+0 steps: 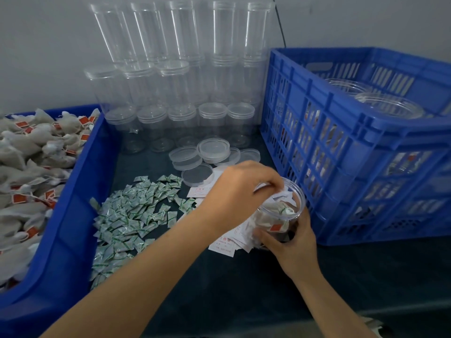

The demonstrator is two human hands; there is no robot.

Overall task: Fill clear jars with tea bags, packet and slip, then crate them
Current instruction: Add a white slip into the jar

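Observation:
My right hand (290,242) grips a clear jar (292,206) from below, tilted toward me, with tea bags and a small green-white packet inside. My left hand (239,191) is over the jar's mouth, fingertips pinching a white paper slip at the opening. Under the jar lies a loose pile of white slips (224,245) with red print. Green-white packets (131,211) are scattered over the dark table. A blue bin (73,215) on the left holds a heap of tea bags (26,167) with red tags.
A blue slatted crate (341,147) on the right holds filled jars. Stacked empty clear jars (178,76) stand against the back wall. Loose clear lids (207,152) lie in front of them.

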